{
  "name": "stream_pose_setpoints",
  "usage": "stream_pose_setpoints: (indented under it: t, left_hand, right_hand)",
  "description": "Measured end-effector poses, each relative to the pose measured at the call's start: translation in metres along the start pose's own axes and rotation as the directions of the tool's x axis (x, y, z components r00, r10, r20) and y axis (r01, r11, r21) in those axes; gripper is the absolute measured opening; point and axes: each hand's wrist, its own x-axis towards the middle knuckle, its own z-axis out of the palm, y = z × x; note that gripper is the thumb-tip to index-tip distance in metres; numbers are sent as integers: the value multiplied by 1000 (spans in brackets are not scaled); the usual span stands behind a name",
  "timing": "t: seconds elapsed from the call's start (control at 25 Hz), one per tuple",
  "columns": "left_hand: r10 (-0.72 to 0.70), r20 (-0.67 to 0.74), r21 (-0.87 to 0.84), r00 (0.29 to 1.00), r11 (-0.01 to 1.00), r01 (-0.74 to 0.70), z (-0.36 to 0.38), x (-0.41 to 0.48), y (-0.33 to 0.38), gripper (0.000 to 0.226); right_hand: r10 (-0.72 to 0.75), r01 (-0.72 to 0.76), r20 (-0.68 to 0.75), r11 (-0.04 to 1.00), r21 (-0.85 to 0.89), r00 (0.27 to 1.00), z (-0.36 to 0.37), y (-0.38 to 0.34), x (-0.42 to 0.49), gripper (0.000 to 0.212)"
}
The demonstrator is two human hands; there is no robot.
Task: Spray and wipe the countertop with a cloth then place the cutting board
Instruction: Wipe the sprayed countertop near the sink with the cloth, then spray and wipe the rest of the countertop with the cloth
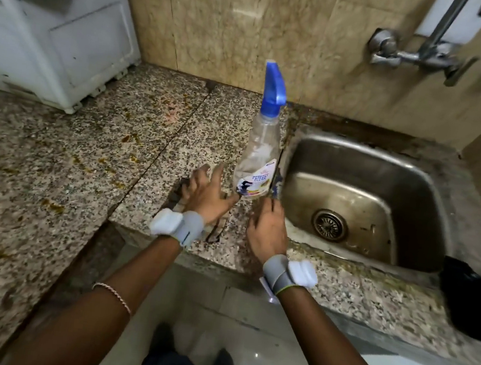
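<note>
A clear spray bottle (259, 154) with a blue trigger head stands upright on the speckled granite countertop (53, 165), just left of the sink. My left hand (206, 193) hovers beside the bottle's base with its fingers spread, the thumb reaching toward the label. My right hand (266, 231) is below the bottle near the counter's front edge, fingers relaxed and holding nothing. The countertop carries brown and orange stains to the left. No cloth or cutting board shows in this view.
A steel sink (364, 203) sits to the right under a wall tap (415, 52). A white appliance (54, 38) with a cloth draped on top stands at the back left. A black bag (473, 299) hangs at the right edge.
</note>
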Motion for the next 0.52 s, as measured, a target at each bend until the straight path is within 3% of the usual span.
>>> stream_pose_setpoints:
  t: [0.08,0.12,0.28,0.36,0.52]
  left_hand:
    - [18,-132,-331,991,941,-62,-10,16,43,81]
    - [36,-171,-420,985,901,-105,-13,23,62,77]
    - [34,-281,-422,959,893,-155,-19,32,101,45]
    - [32,-289,-441,957,882,-163,-19,25,97,40]
    - [21,-293,-602,956,773,-201,-41,2,76,33]
  right_hand:
    - [-12,13,-11,999,46,1000,-12,1,5,49]
    - [-19,20,-21,997,69,1000,-18,2,7,48]
    - [-51,63,-82,986,153,995,-33,7,22,45]
    - [-50,72,-108,974,214,993,-39,8,29,46]
    - [-127,153,-92,910,385,988,-43,1,34,69]
